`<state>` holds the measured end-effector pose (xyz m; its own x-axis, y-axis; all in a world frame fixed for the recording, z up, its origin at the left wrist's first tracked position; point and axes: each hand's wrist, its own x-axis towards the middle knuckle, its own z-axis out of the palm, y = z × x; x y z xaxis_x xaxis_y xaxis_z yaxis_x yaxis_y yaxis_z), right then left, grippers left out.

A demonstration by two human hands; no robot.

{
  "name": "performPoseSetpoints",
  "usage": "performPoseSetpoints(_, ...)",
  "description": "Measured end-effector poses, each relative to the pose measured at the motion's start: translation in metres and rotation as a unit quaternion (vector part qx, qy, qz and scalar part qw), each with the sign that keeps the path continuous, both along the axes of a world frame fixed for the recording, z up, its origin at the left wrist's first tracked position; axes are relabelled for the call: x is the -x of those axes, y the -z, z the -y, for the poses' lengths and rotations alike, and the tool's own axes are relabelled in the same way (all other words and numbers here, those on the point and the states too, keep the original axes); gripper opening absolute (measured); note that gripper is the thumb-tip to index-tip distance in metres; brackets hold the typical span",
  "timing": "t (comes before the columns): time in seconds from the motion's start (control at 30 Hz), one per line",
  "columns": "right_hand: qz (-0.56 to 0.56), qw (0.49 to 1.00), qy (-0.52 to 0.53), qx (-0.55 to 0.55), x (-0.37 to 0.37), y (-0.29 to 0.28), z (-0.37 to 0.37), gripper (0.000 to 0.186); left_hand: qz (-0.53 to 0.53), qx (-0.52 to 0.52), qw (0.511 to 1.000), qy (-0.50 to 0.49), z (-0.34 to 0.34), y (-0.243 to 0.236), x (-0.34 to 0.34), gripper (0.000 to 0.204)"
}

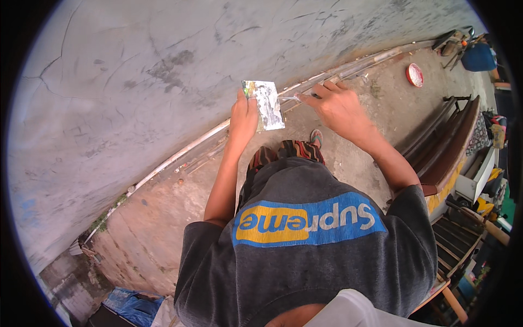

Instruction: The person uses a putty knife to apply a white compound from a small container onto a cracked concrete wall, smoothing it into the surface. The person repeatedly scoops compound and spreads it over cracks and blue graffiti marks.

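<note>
A flat rectangular board smeared with white paste, with green and tan marks near its edge, is held upright-ish in front of me. My left hand grips its left side, thumb across the face. At the board's right edge, my right hand is closed on a thin metal tool with a dark handle; the tool's tip reaches onto the pasted face.
A cracked grey wall with pipes along its foot runs beside me. On the concrete ground sits a red-rimmed white bowl. To the right are a blue container, a brown wooden bench and piled furniture.
</note>
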<state>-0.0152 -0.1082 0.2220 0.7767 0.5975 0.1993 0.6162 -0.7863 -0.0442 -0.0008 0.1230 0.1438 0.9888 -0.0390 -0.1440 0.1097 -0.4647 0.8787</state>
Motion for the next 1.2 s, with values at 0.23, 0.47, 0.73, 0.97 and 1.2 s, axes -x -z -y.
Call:
performPoseSetpoints(0.23, -0.007, 0.999, -0.028, 0.034, 0.006, 0.020, -0.019, 0.039, 0.007, 0.007, 1.000, -0.007, -0.001, 0.004, -0.003, 0.035)
performPoseSetpoints(0.47, -0.094, 0.985, -0.080, 0.123, 0.011, 0.024, -0.038, 0.036, -0.006, 0.028, 0.999, -0.029, -0.014, 0.041, -0.005, 0.036)
performPoseSetpoints(0.73, -0.305, 0.896, 0.021, -0.322, 0.002, 0.027, 0.005, 0.026, -0.096, 0.123, 0.985, -0.077, -0.053, 0.052, 0.025, 0.045)
performPoseSetpoints(0.97, -0.380, 0.492, 0.179, -0.762, 0.007, 0.123, 0.015, 0.048, -0.039, 0.271, 0.920, -0.280, -0.171, -0.008, 0.053, 0.070)
performPoseSetpoints(1.2, -0.225, 0.390, 0.234, -0.861, -0.073, 0.154, -0.079, 0.042, 0.110, 0.138, 0.968, -0.181, -0.245, -0.128, 0.006, 0.031)
